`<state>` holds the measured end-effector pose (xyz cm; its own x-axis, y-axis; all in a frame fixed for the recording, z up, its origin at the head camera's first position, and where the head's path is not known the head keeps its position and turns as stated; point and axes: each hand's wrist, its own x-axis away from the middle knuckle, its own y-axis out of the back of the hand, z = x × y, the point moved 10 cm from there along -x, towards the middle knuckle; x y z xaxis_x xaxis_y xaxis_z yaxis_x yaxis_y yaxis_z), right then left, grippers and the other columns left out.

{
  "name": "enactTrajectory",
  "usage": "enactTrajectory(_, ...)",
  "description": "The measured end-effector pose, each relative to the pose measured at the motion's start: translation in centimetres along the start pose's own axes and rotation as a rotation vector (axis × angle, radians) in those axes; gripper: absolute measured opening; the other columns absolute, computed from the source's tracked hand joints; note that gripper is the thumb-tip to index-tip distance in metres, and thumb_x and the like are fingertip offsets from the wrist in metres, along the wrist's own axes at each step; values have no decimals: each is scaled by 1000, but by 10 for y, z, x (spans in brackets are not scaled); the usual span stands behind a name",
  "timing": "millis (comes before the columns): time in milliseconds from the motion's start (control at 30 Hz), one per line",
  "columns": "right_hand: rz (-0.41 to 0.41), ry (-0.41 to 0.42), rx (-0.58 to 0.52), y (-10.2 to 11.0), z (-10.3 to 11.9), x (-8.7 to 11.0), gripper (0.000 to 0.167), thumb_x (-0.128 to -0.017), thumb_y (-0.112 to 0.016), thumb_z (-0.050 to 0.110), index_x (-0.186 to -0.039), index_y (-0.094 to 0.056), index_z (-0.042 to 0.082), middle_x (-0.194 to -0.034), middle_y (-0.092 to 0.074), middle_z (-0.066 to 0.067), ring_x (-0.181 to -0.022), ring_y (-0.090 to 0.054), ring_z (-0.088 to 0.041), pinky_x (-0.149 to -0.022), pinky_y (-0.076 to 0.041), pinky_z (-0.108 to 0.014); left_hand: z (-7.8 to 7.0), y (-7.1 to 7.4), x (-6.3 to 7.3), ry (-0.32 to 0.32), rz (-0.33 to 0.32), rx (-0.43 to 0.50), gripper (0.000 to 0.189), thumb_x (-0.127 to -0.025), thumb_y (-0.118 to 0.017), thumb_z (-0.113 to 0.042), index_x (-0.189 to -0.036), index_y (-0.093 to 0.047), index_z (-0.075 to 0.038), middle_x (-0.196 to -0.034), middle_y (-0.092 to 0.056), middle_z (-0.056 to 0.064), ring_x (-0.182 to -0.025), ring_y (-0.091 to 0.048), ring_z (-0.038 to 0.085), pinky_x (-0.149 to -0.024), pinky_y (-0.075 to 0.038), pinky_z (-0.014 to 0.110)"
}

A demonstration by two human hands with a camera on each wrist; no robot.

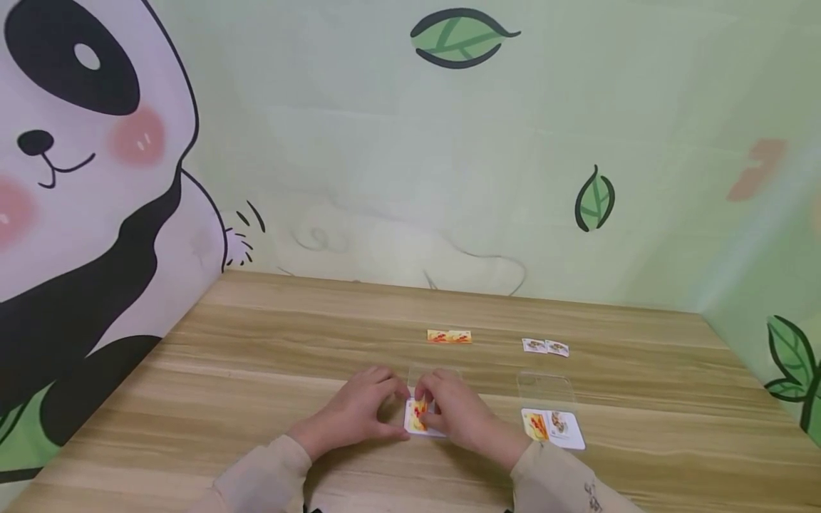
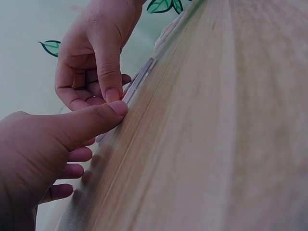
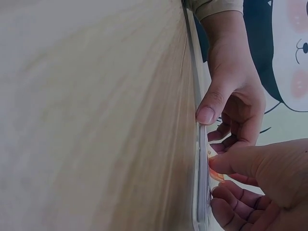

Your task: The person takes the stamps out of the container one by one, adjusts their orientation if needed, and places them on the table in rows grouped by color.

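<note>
A small flat case (image 1: pixel 433 432) with a white base and a raised clear lid lies on the table in front of me. An orange picture card (image 1: pixel 418 415) sits in the left part of its base. My left hand (image 1: pixel 351 412) holds the case by its left side, with the thumb (image 2: pixel 117 107) at the near corner. Over the case, my right hand (image 1: pixel 467 415) pinches the orange card between thumb and fingers. In the right wrist view a bit of the orange card (image 3: pixel 217 176) shows below the thumb. That hand covers the right part of the base.
To the right lies a similar case (image 1: pixel 573 437) with its clear lid (image 1: pixel 545 387) folded back, containing an orange card and a white picture card. Farther back on the wooden table (image 1: pixel 308 313) are a pair of orange cards (image 1: pixel 449 337) and two white picture cards (image 1: pixel 545 347). Printed walls surround the table.
</note>
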<state>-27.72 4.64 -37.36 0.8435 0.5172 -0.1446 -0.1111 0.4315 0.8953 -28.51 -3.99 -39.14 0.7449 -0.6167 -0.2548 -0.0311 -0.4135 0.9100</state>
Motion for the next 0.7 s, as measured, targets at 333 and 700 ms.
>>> enactTrajectory(333,-53,18,41,3,3,0,15,-81,-70,4,-93,-63,9,-81,-53,1,-71,-45,-8,-62,-40,-20,-1,0,0,-10,-10,-16,48,-71,-80,-47,-105,-65,-18,-107,-59,-4,-106,-53,15,-96,-45,40)
enactTrajectory(700,-61,-39,13,9,2,0,7,-85,-67,6,-85,-63,11,-78,-52,3,-70,-45,-8,-60,-38,-19,-2,2,0,-4,-9,-13,48,-71,-81,-46,-106,-65,-18,-107,-60,-4,-105,-53,15,-94,-46,39)
